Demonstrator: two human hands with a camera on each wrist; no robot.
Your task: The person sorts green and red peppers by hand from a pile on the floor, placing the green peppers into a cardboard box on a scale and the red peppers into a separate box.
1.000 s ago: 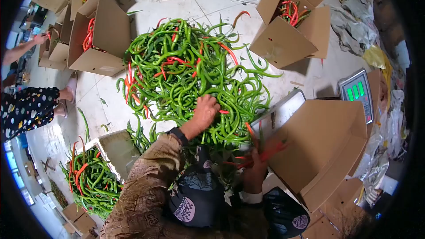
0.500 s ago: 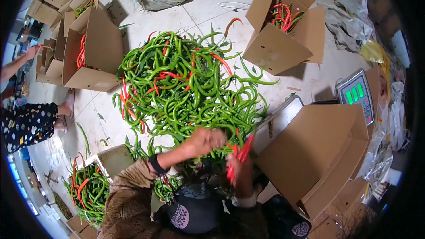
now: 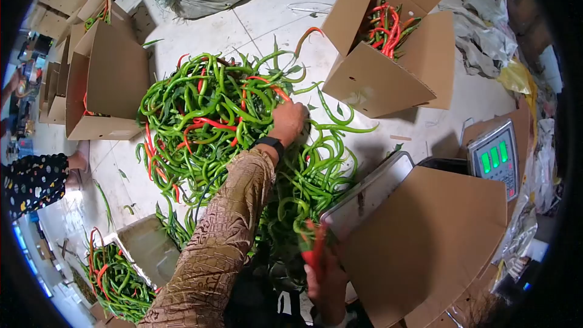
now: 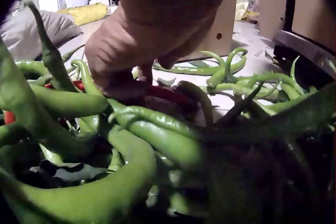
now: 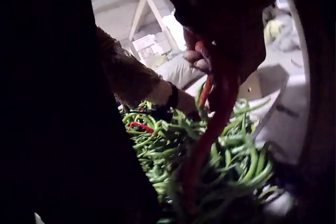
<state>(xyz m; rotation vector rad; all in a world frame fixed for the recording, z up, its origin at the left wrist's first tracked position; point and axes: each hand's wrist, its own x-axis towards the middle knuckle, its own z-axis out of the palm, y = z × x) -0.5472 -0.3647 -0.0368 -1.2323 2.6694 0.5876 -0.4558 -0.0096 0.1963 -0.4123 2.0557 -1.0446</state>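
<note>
A heap of long green chili peppers (image 3: pixel 206 103) with scattered red ones lies on the tiled floor. My left hand (image 3: pixel 290 123) reaches to the heap's right side, its fingers curled down around a red chili pepper (image 4: pixel 170 94); part of that pepper is hidden under the hand. Curved green peppers (image 4: pixel 79 182) surround the fingers in the left wrist view. Low at the front, my right hand (image 3: pixel 329 285) holds a small bunch of red chili peppers (image 3: pixel 316 248), blurred in the head view. One long red pepper (image 5: pixel 212 134) hangs down from this hand in the dark right wrist view.
A large cardboard box (image 3: pixel 425 243) stands at the right by a scale platform (image 3: pixel 370 191) and its lit display (image 3: pixel 495 157). Another box (image 3: pixel 376 79) holds red peppers. More boxes (image 3: pixel 115 79), a foam crate (image 3: pixel 146 249) and another person's legs (image 3: pixel 36 182) are at left.
My left hand has moved from near the right hand out to the heap's right side, onto a red pepper. The right hand still holds its red bunch and is lower in view.
</note>
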